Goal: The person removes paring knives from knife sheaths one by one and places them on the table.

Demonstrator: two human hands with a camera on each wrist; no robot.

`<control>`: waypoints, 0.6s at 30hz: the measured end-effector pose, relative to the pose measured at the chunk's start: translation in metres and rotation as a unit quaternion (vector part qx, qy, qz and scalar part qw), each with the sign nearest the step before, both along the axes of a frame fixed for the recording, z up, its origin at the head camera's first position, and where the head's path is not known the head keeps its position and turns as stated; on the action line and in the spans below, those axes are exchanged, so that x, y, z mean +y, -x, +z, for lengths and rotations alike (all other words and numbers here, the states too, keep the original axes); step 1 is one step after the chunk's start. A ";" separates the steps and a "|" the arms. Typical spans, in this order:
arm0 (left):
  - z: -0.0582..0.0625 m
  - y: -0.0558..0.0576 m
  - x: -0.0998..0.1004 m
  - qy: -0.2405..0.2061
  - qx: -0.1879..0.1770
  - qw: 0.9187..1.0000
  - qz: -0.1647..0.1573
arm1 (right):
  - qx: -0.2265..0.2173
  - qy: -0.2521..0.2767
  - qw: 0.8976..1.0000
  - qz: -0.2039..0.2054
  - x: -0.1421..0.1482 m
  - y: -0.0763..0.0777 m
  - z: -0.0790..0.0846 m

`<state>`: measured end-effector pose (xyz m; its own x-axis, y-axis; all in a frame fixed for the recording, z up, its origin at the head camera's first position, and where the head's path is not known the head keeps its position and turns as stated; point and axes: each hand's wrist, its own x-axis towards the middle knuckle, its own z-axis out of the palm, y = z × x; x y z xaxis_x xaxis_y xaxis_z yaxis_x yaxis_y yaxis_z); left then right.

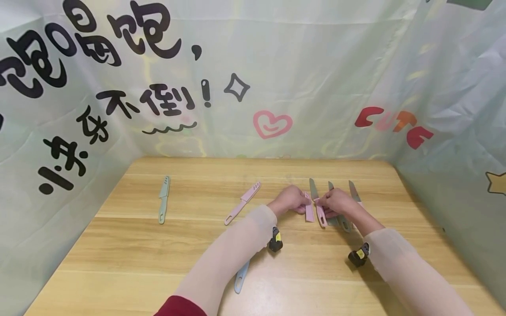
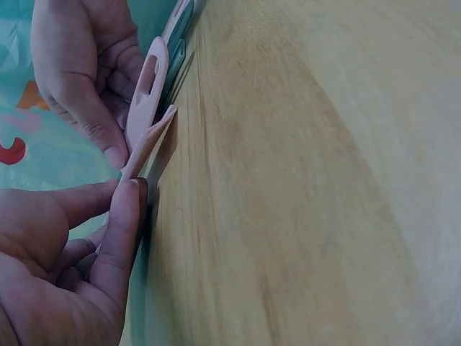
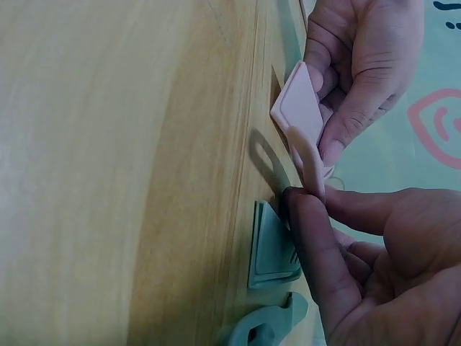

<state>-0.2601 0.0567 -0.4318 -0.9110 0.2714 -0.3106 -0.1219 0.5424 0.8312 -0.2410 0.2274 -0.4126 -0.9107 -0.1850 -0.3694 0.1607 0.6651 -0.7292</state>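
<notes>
Over the right half of the table, my left hand (image 1: pixel 291 199) pinches a pink knife sheath (image 1: pixel 309 214) between thumb and fingers. Just beside it, my right hand (image 1: pixel 340 202) pinches a pink-handled knife (image 1: pixel 320 216), its bare grey blade pointing to the back. In the right wrist view, the sheath and the knife's handle (image 3: pixel 308 162) are close together and overlap. A green sheath (image 3: pixel 272 249) lies under the right hand, next to a green knife handle (image 3: pixel 266 324). The right hand partly hides this green knife in the head view.
Another bare blade (image 1: pixel 354 191) lies right of the right hand, its handle mostly hidden by the arm. A sheathed pink knife (image 1: pixel 243 203) and a sheathed green knife (image 1: pixel 164 199) lie to the left. A blue handle (image 1: pixel 241 278) shows beneath the left forearm. Printed cloth (image 1: pixel 328 87) surrounds the table.
</notes>
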 end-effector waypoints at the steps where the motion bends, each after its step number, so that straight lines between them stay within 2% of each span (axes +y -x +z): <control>1: 0.000 0.000 0.000 0.012 0.007 1.000 -0.005 | 0.001 -0.003 1.000 0.002 0.000 0.000 0.000; 6: -0.001 0.000 0.001 0.073 0.046 0.996 -0.022 | 0.011 -0.022 1.000 0.006 -0.001 0.001 -0.001; 13: 0.000 -0.001 0.003 0.101 0.060 0.993 -0.019 | 0.027 -0.061 0.998 0.000 -0.003 0.003 0.000; 18: 0.003 -0.003 0.004 0.128 0.077 0.988 -0.032 | 0.026 -0.081 0.996 0.005 -0.004 0.004 0.003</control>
<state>-0.2568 0.0610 -0.4293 -0.9364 0.2605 -0.2350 0.0372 0.7399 0.6717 -0.2446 0.2234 -0.4097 -0.9280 -0.1355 -0.3470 0.1183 0.7760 -0.6195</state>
